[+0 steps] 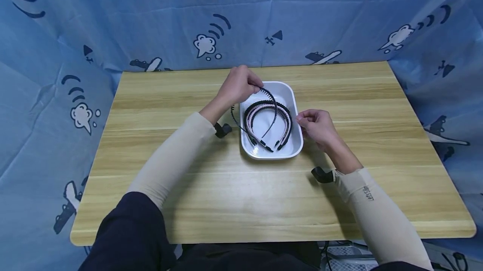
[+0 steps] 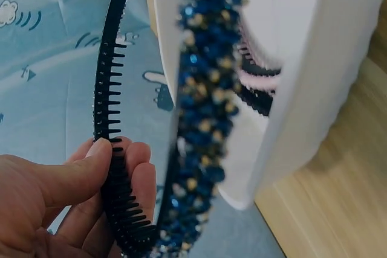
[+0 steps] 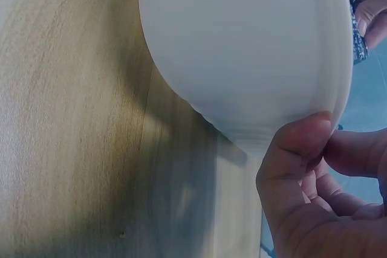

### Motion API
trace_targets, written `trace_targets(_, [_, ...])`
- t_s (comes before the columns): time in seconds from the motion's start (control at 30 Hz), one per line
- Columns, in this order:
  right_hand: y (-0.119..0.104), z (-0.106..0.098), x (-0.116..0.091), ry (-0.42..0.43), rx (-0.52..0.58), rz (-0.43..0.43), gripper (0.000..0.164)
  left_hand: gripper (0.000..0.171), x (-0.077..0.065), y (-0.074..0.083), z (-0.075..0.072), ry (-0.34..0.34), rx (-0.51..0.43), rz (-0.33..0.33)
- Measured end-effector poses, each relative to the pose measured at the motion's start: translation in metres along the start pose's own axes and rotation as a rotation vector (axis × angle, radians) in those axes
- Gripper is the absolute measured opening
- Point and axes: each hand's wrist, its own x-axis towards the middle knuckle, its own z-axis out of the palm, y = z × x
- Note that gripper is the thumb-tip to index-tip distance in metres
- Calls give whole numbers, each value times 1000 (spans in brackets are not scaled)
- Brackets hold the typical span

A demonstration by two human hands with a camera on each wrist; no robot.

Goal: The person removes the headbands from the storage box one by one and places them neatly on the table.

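Note:
My left hand (image 1: 238, 85) pinches a dark headband (image 2: 205, 101) between thumb and fingers, holding it over the white tray (image 1: 271, 156). In the left wrist view this headband is covered in blue and gold beads, with black comb teeth along its inner side. Inside the tray lie other headbands, among them a black one (image 1: 288, 115) and a pale pink one (image 1: 250, 115), nested together with their ends toward me. My right hand (image 1: 318, 126) pinches the tray's right rim; the right wrist view shows thumb and forefinger at the edge of the white wall (image 3: 254, 46).
The tray stands on a wood-grain table (image 1: 226, 204), back of its middle. A blue curtain (image 1: 158, 27) with printed planes and clouds hangs behind and at both sides. Below the front edge, at the right, are cables and a white perforated surface (image 1: 347, 258).

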Motion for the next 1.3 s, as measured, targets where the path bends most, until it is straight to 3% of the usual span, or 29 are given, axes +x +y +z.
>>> trace_targets(0.53, [1, -2, 1, 3, -8, -2, 31, 21, -7, -27, -37, 10, -88, -109])
trace_targets(1.3, [0, -1, 0, 3, -10, -15, 33, 23, -10, -74, -59, 26, -96, -215])
